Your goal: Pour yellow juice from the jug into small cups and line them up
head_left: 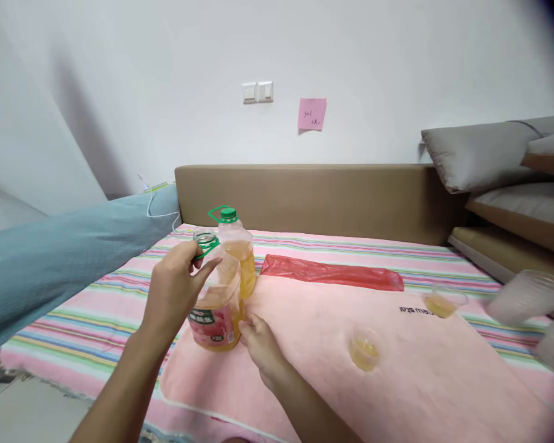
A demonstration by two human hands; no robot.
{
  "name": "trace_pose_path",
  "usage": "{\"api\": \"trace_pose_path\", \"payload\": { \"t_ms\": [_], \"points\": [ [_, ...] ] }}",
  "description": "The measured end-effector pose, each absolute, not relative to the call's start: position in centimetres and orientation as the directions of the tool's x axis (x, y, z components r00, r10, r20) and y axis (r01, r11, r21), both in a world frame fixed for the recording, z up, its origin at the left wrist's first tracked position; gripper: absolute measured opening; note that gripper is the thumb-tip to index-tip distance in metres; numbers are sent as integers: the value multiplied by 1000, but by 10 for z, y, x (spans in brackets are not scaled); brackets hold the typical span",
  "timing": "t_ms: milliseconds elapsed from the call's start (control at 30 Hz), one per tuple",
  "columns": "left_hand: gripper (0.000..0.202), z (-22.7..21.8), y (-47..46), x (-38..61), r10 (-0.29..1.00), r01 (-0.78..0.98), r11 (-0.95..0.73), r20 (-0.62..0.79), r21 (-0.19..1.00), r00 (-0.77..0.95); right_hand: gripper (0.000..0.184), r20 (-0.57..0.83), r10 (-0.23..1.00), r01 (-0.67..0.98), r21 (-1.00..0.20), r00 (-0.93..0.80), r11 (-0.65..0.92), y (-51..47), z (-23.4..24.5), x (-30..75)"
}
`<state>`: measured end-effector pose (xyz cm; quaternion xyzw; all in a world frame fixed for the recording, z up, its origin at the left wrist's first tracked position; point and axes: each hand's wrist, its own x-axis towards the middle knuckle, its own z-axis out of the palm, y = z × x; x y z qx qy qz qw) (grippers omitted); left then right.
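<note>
A large clear plastic juice jug with a pink label and yellowish drink stands uncapped on the pink towel. My left hand is closed on the green carry handle at its neck, thumb extended to the right. Low on the jug's right side, my right hand grips its wall near the base; some fingertips are hidden. Directly behind stands a second jug with a green cap and raised green handle, partly filled. To the right, a clear cup and a farther cup each hold some yellow liquid.
A red plastic bag lies flat along the back of the towel. Stacked clear cups lie at the right edge. Cushions are piled behind them. A brown headboard borders the striped sheet; a white cable is at left.
</note>
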<state>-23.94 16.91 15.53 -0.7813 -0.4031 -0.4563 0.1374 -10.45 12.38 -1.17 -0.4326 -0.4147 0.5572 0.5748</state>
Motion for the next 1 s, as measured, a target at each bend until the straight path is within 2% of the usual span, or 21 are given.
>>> {"api": "trace_pose_path", "payload": {
  "t_ms": [100,200,333,400,500,600,733,867,1000],
  "points": [
    [37,158,170,-240,521,754,-639,806,152,279,53,-9,999,-196,-981,34,-2,100,0,-88],
    [29,163,166,-240,495,777,-616,832,133,250,57,3,1000,-99,-995,26,6,64,20,-59],
    [29,166,143,-223,298,840,-542,938,11,180,47,32,998,118,-992,-55,38,16,60,-1],
    [25,162,126,-200,209,802,-596,971,31,118,42,106,994,205,-973,-7,106,1,78,36],
    [21,144,107,-148,289,636,-758,949,147,125,40,244,957,315,-931,154,186,-7,91,95],
    [18,116,106,-90,371,496,-844,889,202,269,43,356,856,374,-903,375,211,-5,83,146],
    [28,69,120,-39,489,458,-837,784,299,382,50,369,738,375,-911,566,168,-5,42,181],
    [31,25,128,-30,575,475,-805,665,356,476,48,306,778,389,-917,549,86,-12,2,180],
    [37,1,129,-40,659,508,-752,517,421,546,36,459,777,613,-781,432,121,-18,-7,173]
  ]
}}
